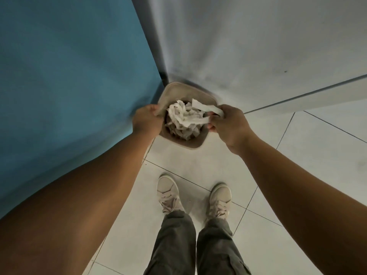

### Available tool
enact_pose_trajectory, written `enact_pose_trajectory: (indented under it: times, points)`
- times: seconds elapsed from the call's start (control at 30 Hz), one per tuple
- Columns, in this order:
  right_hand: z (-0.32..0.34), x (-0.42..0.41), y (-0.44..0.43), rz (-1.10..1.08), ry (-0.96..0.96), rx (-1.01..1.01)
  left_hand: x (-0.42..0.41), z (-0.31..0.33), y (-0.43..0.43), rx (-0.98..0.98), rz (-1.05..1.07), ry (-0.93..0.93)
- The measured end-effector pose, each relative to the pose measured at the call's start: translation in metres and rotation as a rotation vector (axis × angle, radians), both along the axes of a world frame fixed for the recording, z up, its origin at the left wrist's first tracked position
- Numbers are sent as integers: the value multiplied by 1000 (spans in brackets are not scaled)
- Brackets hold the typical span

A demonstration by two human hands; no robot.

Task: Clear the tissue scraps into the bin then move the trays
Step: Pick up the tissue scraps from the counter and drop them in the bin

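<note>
A small beige bin (pixel 193 144) stands on the floor in the corner where a blue wall meets a white one. Its lid (pixel 178 92) is tipped up and back, and my left hand (pixel 146 121) grips the lid's left edge. White tissue scraps (pixel 183 118) are piled in the bin's mouth, up to its rim. My right hand (pixel 226 125) pinches the ends of some long strips at the right side of the bin, and those strips hang over the opening. No trays are in view.
The blue wall (pixel 69 76) fills the left side and the white wall (pixel 258 46) the back. Pale floor tiles (pixel 297 155) spread to the right. My two feet in beige shoes (pixel 168 192) stand just short of the bin.
</note>
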State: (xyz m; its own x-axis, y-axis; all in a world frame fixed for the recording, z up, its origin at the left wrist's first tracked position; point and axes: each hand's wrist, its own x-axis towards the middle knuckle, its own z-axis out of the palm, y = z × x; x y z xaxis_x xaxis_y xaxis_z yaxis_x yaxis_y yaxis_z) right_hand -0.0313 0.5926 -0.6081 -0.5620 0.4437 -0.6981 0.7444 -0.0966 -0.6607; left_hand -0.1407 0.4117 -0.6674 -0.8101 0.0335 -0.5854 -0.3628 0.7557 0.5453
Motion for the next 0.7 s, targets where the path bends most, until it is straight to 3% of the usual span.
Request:
enact_pose_trajectory:
  times: [0.13,0.37,0.47,0.7]
  points:
    - [-23,-34,-15,-5,41,30,13,-1,-17,58,56,-6]
    - [-72,-38,-34,132,-111,22,33,0,-29,82,7,6]
    - [-62,-34,-32,285,-150,63,36,16,-28,91,3,14]
    - [22,-7,-20,337,-135,118,47,105,-20,106,-76,78]
